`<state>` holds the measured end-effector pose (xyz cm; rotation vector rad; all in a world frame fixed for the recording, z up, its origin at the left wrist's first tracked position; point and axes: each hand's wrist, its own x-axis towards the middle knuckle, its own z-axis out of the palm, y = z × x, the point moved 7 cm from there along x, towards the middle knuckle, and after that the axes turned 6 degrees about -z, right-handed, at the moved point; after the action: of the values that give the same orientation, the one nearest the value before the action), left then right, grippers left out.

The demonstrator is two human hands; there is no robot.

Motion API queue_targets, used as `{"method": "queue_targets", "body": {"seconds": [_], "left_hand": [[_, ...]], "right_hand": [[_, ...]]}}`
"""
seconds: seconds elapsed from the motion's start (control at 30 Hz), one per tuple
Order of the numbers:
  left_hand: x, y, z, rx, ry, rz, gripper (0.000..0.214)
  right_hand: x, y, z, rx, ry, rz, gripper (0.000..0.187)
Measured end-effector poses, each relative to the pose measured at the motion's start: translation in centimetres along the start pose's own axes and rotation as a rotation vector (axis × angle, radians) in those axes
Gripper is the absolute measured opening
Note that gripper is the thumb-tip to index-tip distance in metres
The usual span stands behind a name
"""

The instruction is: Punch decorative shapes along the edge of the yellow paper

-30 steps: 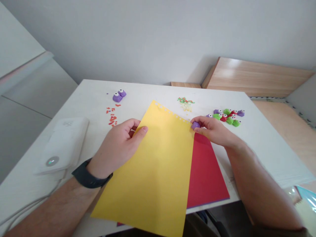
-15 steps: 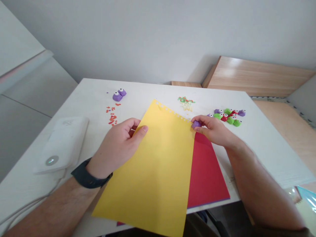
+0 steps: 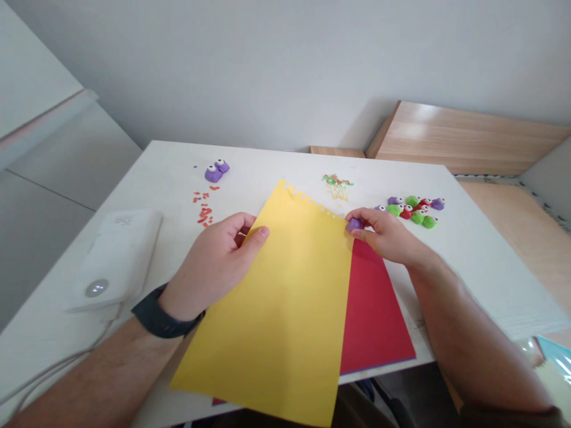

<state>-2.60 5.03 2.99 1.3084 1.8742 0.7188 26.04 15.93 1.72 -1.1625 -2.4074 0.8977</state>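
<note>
My left hand (image 3: 223,255), with a dark band on its wrist, pinches the left edge of a yellow sheet of paper (image 3: 276,309) between thumb and fingers. The sheet is tilted up, with a row of small punched holes along its far edge. My right hand (image 3: 386,235) is closed round a small purple paper punch (image 3: 354,224) at the sheet's far right corner. The fingers partly cover the punch, so I cannot tell whether it is pressed. Beneath the yellow sheet lies a red sheet (image 3: 375,309), with a thin purple edge showing under it.
Several green, red and purple punches with eye-like tops (image 3: 417,211) cluster at the right. Two purple ones (image 3: 217,170) sit far left. Orange paper bits (image 3: 204,214) and green, red and pale bits (image 3: 338,185) are scattered about. A white device (image 3: 116,255) with a cable stands left.
The view has shifted very slightly. Both hands keep their hold on the yellow sheet and the purple punch, with hardly any movement.
</note>
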Motion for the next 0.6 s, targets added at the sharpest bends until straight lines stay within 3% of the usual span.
{"method": "queue_targets", "body": {"seconds": [0.6], "left_hand": [[-0.1, 0.2, -0.2, -0.011, 0.006, 0.0, 0.035]], "right_hand": [[-0.3, -0.9, -0.2, -0.068, 0.014, -0.05, 0.021]]}}
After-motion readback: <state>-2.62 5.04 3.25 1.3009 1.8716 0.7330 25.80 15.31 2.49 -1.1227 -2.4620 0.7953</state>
